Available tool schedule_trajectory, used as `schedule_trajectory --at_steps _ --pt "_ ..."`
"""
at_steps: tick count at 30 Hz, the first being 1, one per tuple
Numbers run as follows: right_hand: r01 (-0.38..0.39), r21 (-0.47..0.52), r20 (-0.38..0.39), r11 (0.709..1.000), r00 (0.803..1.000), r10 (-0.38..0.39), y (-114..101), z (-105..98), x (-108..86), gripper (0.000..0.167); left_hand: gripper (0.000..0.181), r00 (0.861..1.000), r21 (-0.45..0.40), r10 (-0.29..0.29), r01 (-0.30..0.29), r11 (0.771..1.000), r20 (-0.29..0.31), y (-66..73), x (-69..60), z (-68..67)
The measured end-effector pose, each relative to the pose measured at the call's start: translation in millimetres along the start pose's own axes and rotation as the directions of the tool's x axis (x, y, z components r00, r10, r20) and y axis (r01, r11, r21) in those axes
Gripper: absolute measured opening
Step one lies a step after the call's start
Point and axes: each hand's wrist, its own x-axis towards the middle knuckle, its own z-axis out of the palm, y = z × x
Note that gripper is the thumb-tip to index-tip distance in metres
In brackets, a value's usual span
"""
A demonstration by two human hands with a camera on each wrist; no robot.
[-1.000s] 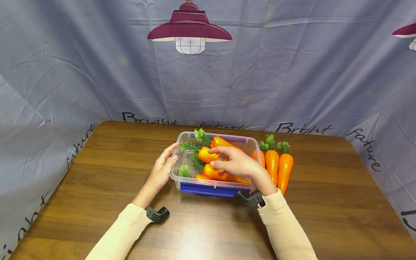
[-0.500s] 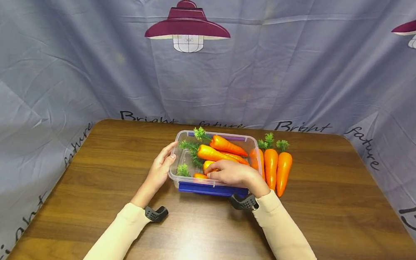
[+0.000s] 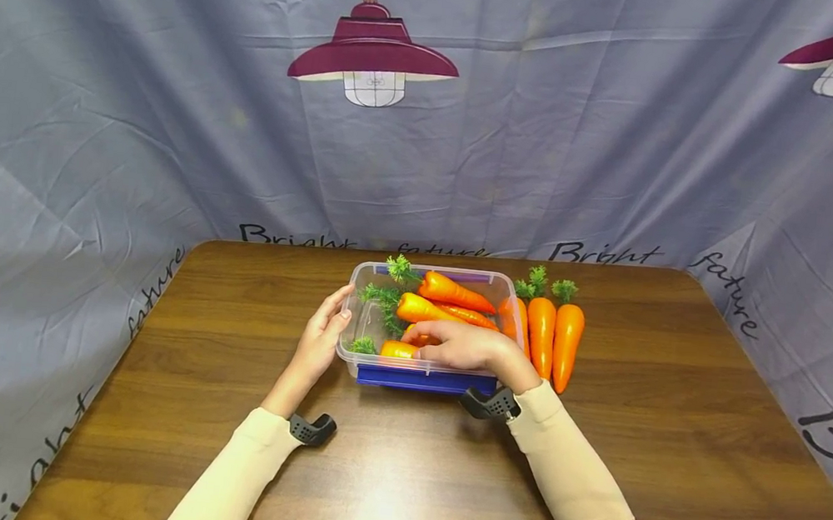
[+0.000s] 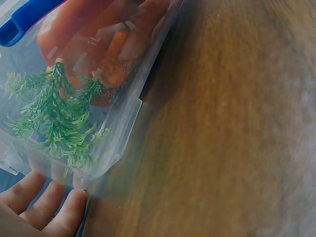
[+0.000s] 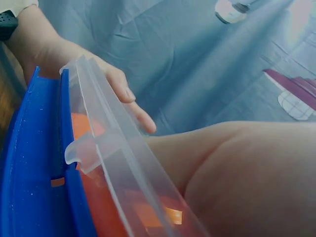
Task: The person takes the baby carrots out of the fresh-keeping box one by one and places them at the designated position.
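A clear plastic storage box [image 3: 369, 357] with blue clips holds several orange carrots with green tops. My left hand [image 3: 321, 330] rests against the box's left end, fingers fairly straight on the outside of the wall. In the left wrist view its fingertips [image 4: 74, 200] touch the clear wall beside the carrot greens [image 4: 57, 113]. My right hand [image 3: 464, 347] reaches down into the box, its fingers bent over a carrot [image 3: 399, 349] at the near wall. The palm hides most of that carrot. Another carrot [image 3: 427, 308] lies just behind the hand.
Several carrots [image 3: 567, 346] lie side by side on the wooden table [image 3: 672, 419], right of the box, tops toward the back. A grey curtain [image 3: 563, 140] printed with lamps hangs behind the table. A blue clip [image 3: 423, 379] runs along the box's front.
My right hand has moved from the middle carrots toward the near wall of the box. The near carrot has shifted slightly and shows more of its end. My left hand stays at the box's left end.
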Motion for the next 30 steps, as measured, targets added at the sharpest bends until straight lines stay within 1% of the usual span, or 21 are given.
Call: schedule_trajectory --at_steps 5,9,10,12,14,17,18,20,22,23,26,28,29,30 --pt "0.011 -0.004 -0.056 1.0 0.998 -0.011 1 -1 -1.0 0.037 0.047 1.0 -0.006 -0.004 0.004 1.0 -0.006 1.2 -0.6 0.1" --pt "-0.005 0.016 -0.135 1.0 0.991 0.007 3 -1 -3.1 0.04 0.047 1.0 -0.009 -0.012 0.012 1.0 -0.003 0.7 -1.1 0.1" --pt "0.0 0.038 -0.154 0.999 0.988 0.006 3 -2 -3.9 0.04 0.047 1.0 -0.01 -0.012 0.012 1.0 -0.001 0.4 -1.2 0.1" --pt "0.003 0.116 -0.18 0.993 0.983 0.018 2 -5 -6.0 0.041 0.047 1.0 -0.015 -0.01 0.01 1.0 0.002 0.5 -0.9 -0.1" --pt "0.007 0.21 -0.19 0.978 0.981 0.034 2 -8 -8.1 0.043 0.048 1.0 -0.018 -0.003 0.003 1.0 0.003 0.9 -0.5 -0.4" --pt "0.014 0.354 -0.19 0.935 0.98 0.057 2 -13 -11.7 0.047 0.048 1.0 -0.026 0.004 -0.004 1.0 -0.002 1.7 -0.2 -0.6" --pt "0.018 0.39 -0.201 0.921 0.977 0.066 2 -15 -13.2 0.048 0.048 1.0 -0.027 0.004 -0.005 1.0 -0.004 2.1 -0.3 -0.7" --pt "0.04 0.464 -0.247 0.885 0.965 0.086 2 -19 -17.4 0.048 0.048 1.0 -0.022 0.004 -0.005 1.0 -0.006 1.3 -0.3 -0.7" --pt "0.079 0.539 -0.308 0.839 0.945 0.108 1 -23 -22.6 0.048 0.048 1.0 -0.019 0.005 -0.005 1.0 -0.006 1.0 -0.4 -0.6" --pt "0.109 0.584 -0.335 0.804 0.935 0.116 1 -25 -25.5 0.047 0.048 1.0 -0.019 0.005 -0.006 1.0 -0.007 1.1 -0.3 -0.5" --pt "0.202 0.659 -0.424 0.724 0.895 0.137 2 -33 -36.6 0.044 0.048 1.0 -0.013 0.01 -0.01 1.0 -0.007 1.0 -0.3 -0.4" --pt "0.256 0.692 -0.468 0.675 0.871 0.149 5 -38 -46.1 0.041 0.047 1.0 -0.011 0.012 -0.012 1.0 -0.005 1.1 -0.3 -0.6" --pt "0.275 0.702 -0.482 0.657 0.862 0.154 7 -41 -51.4 0.04 0.047 1.0 -0.011 0.011 -0.011 1.0 -0.003 1.3 -0.4 -0.9" --pt "0.284 0.705 -0.495 0.649 0.853 0.166 10 -44 -57.1 0.04 0.047 1.0 -0.009 0.009 -0.009 1.0 -0.002 1.4 -0.7 -1.3"
